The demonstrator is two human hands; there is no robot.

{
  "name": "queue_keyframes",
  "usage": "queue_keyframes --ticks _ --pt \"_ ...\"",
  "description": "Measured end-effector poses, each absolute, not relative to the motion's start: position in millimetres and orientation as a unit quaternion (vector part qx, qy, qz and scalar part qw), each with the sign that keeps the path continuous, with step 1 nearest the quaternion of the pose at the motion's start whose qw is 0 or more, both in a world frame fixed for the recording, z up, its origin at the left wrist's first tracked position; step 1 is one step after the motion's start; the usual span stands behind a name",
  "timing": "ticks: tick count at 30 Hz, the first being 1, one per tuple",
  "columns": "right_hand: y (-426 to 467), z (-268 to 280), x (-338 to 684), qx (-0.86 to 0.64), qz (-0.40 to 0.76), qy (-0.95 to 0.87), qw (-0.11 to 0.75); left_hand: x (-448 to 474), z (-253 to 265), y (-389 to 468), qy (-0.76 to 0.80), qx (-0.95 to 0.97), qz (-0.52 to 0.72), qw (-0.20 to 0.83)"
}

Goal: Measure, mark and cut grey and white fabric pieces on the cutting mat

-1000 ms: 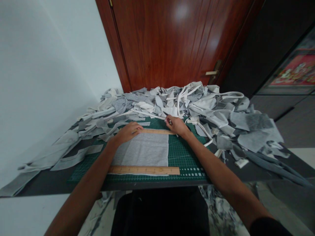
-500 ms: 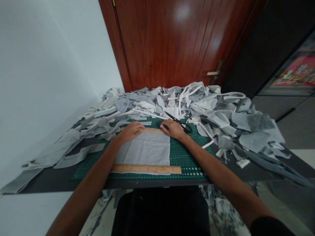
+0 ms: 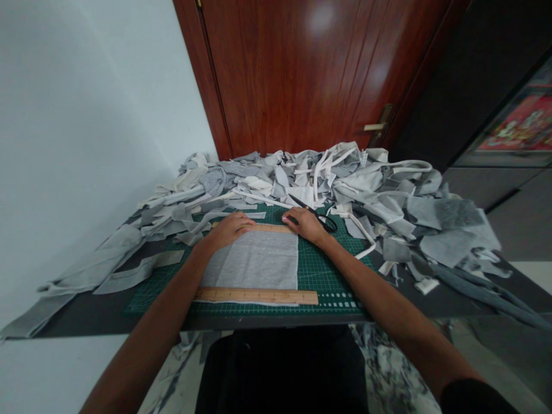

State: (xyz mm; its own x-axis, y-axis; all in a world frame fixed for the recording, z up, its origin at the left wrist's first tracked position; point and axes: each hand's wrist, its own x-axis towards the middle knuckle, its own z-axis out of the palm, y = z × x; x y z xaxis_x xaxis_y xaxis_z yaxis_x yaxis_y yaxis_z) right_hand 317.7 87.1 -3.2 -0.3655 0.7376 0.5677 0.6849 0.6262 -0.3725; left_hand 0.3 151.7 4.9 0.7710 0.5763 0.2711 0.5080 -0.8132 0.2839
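Note:
A piece of light grey fabric (image 3: 263,259) lies flat on a green cutting mat (image 3: 332,270). Along its far edge runs a wooden ruler (image 3: 273,228). My left hand (image 3: 233,229) is at the left part of this ruler, its fingers and thumb closed on it. At the right end is my right hand (image 3: 305,223), fingers curled, gripping the same ruler. A second wooden ruler (image 3: 259,295) lies across the near edge of the fabric, with no hand on it. Black scissors (image 3: 325,222) rest just beyond my right hand, partly hidden by it.
Grey and white fabric scraps (image 3: 276,178) are heaped along the back of the dark table (image 3: 107,313), spreading to both sides. A white strip (image 3: 365,233) lies right of the scissors. Behind stands a brown wooden door (image 3: 284,80), with a white wall (image 3: 107,103) at left.
The fingers of my right hand have shifted slightly at the ruler's end. My left hand, the fabric and both rulers look the same.

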Motion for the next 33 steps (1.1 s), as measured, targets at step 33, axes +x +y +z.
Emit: queue_keyframes --ticks 33 --pt "76 -18 271 -0.438 0.130 -0.788 0.412 16 2 143 0.291 0.939 0.168 0.081"
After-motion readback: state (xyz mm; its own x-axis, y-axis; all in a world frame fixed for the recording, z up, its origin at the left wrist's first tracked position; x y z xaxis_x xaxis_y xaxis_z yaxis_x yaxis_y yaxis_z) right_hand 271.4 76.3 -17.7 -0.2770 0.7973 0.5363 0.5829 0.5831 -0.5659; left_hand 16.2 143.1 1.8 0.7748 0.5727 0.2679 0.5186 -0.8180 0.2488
